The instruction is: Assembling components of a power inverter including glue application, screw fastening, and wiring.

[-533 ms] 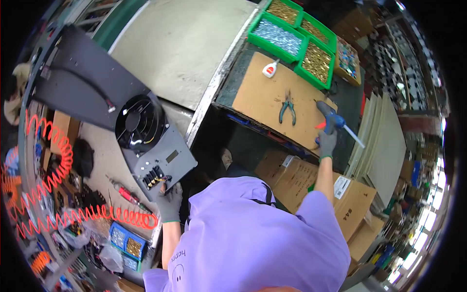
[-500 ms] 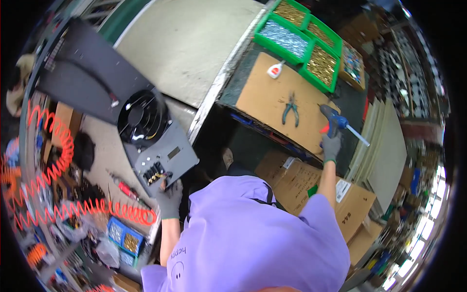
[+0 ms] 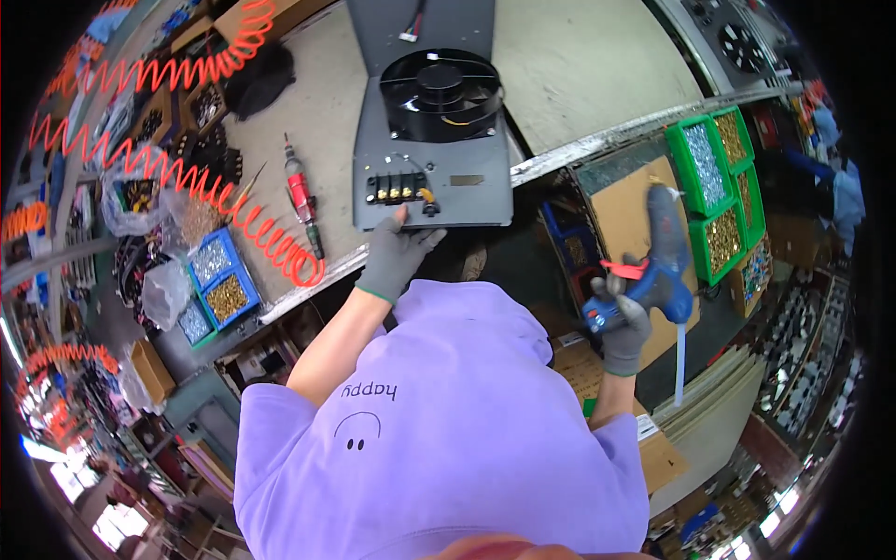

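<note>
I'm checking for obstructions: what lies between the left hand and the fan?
In the head view, chiefly the black terminal block on the grey panel lies between the left hand and fan.

A pale surface (image 3: 597,75) with a scuffed, whitish edge carries a gray metal panel (image 3: 481,201) lying flat, a red power screwdriver (image 3: 300,191) and a dark cloth-like item (image 3: 263,79). On the right, a dark green surface (image 3: 721,322) bears a cardboard sheet (image 3: 621,224) — green trays (image 3: 698,250) sit just beside it.
</note>
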A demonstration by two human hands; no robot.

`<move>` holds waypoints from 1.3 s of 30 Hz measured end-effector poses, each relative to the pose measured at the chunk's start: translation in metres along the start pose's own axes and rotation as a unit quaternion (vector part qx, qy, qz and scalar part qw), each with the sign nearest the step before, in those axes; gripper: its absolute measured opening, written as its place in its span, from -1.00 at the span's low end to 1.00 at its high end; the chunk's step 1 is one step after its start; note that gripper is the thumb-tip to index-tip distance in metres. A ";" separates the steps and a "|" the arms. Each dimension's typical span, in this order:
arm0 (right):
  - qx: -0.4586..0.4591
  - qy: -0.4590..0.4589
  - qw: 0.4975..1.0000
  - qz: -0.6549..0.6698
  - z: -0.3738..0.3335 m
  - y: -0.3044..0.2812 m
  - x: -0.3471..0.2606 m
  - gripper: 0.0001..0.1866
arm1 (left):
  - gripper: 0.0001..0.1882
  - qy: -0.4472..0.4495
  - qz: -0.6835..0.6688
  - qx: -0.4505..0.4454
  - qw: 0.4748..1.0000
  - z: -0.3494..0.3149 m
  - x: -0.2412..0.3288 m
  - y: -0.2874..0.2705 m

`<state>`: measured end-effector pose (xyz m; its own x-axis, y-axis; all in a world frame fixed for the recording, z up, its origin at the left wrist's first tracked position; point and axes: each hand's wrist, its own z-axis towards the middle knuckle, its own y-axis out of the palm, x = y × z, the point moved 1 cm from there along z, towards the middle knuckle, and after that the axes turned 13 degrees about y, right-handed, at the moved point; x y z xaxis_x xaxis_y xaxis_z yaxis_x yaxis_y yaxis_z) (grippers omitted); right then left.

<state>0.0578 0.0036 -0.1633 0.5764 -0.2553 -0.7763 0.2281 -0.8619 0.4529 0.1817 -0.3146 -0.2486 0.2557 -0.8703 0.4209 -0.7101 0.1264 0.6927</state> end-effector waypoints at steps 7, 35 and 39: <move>-0.133 0.173 0.973 -0.071 -0.007 0.099 0.012 -0.28 | -0.67 0.000 -0.037 -0.015 0.999 -0.004 0.014 0.013; -0.106 0.258 0.798 -0.535 0.006 0.169 0.016 -0.75 | -0.66 0.033 -0.046 -0.020 0.998 0.006 0.010 -0.013; -0.098 0.239 0.787 -0.560 0.006 0.170 0.020 -0.78 | -0.67 0.029 -0.043 -0.009 0.999 0.008 0.007 -0.015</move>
<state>0.1031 -0.1508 -0.1042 0.1455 0.8514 -0.5040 0.8930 -0.3323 -0.3036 0.1888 -0.3268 -0.2607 0.3533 -0.8498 0.3913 -0.6719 0.0605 0.7382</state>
